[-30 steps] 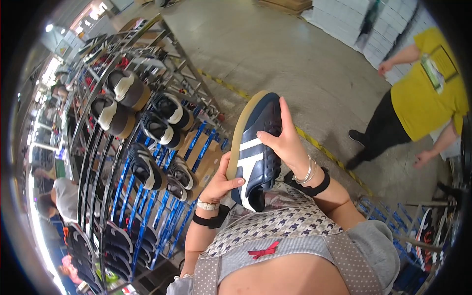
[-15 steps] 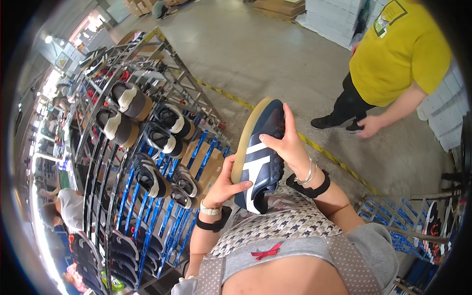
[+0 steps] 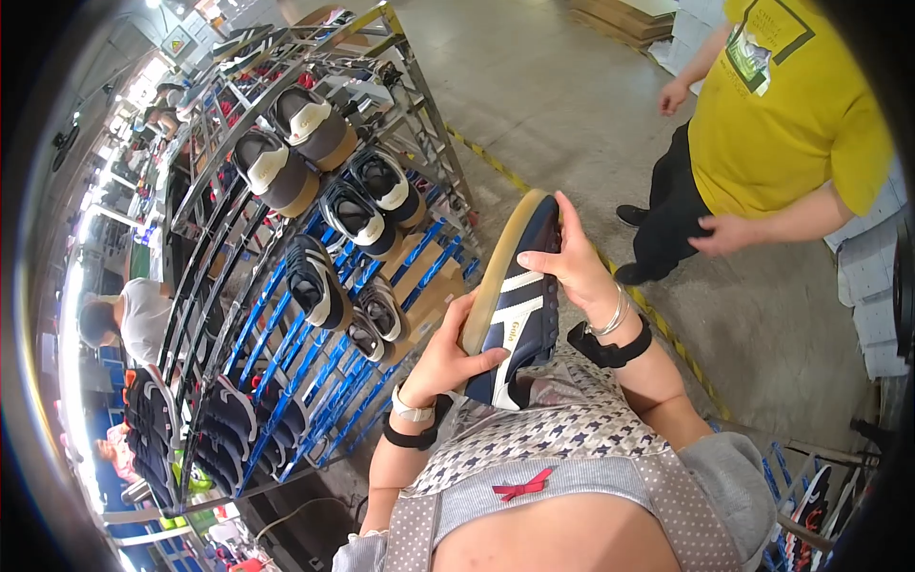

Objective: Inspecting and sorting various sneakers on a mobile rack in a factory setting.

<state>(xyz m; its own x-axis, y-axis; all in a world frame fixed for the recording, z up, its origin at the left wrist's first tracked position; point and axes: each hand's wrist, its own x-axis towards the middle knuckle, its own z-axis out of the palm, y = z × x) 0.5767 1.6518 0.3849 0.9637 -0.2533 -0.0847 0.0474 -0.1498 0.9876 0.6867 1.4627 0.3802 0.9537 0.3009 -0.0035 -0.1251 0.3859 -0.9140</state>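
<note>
A navy sneaker (image 3: 519, 310) with white stripes and a tan gum sole is held up in front of my apron, toe pointing away from me. My left hand (image 3: 446, 355) grips it at the heel end, thumb across the side and fingers behind the sole. Around the toe end, my right hand (image 3: 572, 253) is closed with its thumb on the upper near the stripes. The striped side faces up toward me; the far side of the shoe is hidden.
Left of me stands a metal rack (image 3: 419, 114) with blue-wrapped bars, carrying several sneakers (image 3: 319, 281). A person in a yellow shirt (image 3: 791, 105) stands at the right, beyond yellow-black floor tape (image 3: 658, 319). Another rack (image 3: 796, 496) with shoes is at lower right.
The sneaker has turned slightly, showing more of its side, still in both hands. My view has shifted, so the rack sits further right. The person in yellow has moved an arm and stepped.
</note>
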